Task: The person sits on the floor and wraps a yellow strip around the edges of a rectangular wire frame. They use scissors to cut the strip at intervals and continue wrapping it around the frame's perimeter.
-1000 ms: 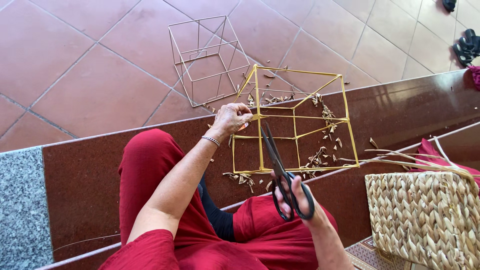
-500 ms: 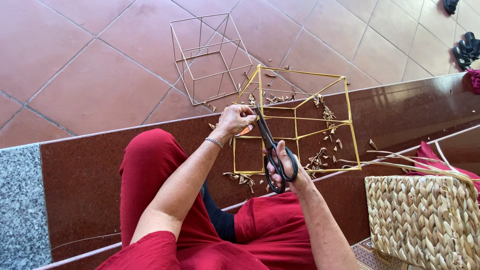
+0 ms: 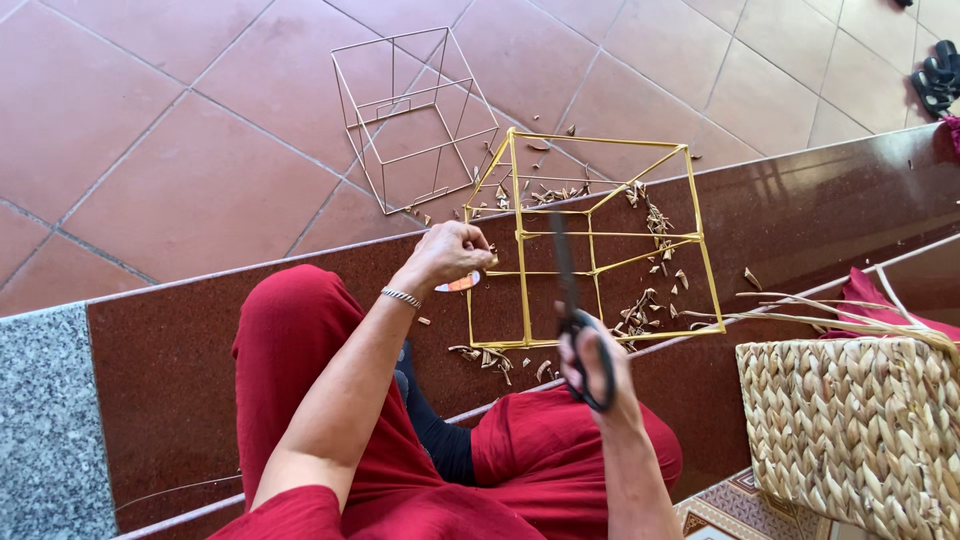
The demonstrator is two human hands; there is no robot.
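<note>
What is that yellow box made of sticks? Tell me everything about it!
The yellow frame is an open cube of thin yellow rods, wire-like, with extra crossbars and slanting struts, and no walls. It stands slightly skewed on the dark red polished step, its far side over the tiled floor. The left hand grips its near-left upright. The black scissors, held in the right hand, point at it. Small brown scraps lie inside and around it.

Terracotta floor tiles [image 3: 150,170] with pale grout lines run diagonally across the upper part of the view. Below them lies a polished dark red stone step [image 3: 160,400], glossy enough to catch daylight, with a speckled grey granite slab [image 3: 45,430] at its left end. A strip of patterned tile [image 3: 730,505] shows at the bottom right. Light is even and soft
</note>
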